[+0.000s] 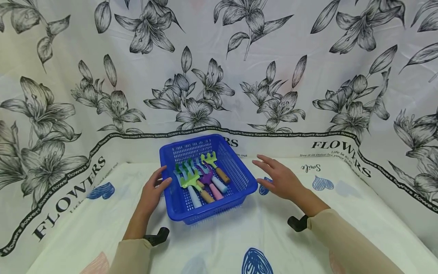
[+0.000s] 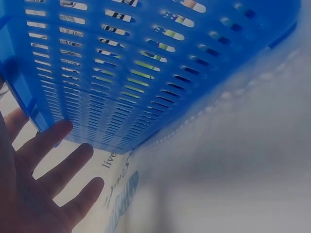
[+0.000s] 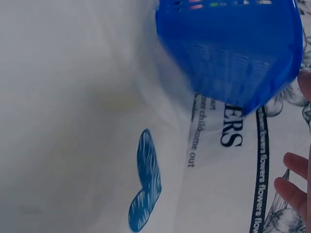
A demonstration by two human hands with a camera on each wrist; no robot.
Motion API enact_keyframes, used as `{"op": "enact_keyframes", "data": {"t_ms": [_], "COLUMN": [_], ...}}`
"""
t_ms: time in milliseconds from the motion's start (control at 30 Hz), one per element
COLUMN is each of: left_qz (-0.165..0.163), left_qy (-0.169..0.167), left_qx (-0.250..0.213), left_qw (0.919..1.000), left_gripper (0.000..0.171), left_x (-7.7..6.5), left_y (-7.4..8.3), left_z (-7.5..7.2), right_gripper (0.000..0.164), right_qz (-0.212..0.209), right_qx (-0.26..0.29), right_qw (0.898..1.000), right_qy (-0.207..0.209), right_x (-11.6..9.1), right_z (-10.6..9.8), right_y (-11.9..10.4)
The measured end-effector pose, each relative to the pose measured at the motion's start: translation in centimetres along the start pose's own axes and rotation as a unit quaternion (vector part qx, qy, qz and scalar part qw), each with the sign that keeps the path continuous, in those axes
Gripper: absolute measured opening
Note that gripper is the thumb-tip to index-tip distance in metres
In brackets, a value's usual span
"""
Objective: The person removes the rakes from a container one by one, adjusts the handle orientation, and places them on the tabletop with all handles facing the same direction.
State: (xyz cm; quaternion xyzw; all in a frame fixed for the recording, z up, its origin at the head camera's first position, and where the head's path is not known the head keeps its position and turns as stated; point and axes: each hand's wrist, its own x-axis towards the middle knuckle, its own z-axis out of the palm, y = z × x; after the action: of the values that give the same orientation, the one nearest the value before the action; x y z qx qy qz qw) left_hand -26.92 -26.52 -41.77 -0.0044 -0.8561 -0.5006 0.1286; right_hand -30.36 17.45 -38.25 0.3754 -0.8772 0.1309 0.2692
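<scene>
Sleeves (image 1: 131,255), basket (image 1: 219,204), tools (image 1: 207,177) clearest in head view

A person's sleeved arms (image 1: 345,239) reach forward on either side of a blue basket (image 1: 212,207), the left hand (image 1: 153,192) at its left rim with fingers (image 2: 73,167) spread, the right hand (image 1: 282,180) just beside its near right corner, fingers extended and parted.
</scene>
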Motion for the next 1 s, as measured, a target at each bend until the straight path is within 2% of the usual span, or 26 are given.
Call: {"op": "enact_keyframes", "data": {"t_ms": [167, 533, 1000], "left_qz": [-0.016, -0.026, -0.042], "left_qy": [-0.001, -0.002, -0.020], "left_qx": [-0.016, -0.037, -0.070], "left_qw": [0.9997, 0.9990, 0.9965], "left_gripper": [0.072, 0.069, 0.070], "left_x": [0.1, 0.0, -0.2], "left_y": [-0.2, -0.6, -0.4], "left_z": [0.4, 0.5, 0.5], "right_gripper": [0.067, 0.065, 0.062], "right_qz": [-0.005, -0.005, -0.009], "right_qx": [0.003, 0.004, 0.074], "right_qw": [1.000, 1.000, 0.997], "right_qy": [0.007, 0.003, 0.000], "right_x": [0.7, 2.3, 4.3], "right_z": [0.3, 0.1, 0.9], "right_y": [-0.7, -2.6, -4.7]}}
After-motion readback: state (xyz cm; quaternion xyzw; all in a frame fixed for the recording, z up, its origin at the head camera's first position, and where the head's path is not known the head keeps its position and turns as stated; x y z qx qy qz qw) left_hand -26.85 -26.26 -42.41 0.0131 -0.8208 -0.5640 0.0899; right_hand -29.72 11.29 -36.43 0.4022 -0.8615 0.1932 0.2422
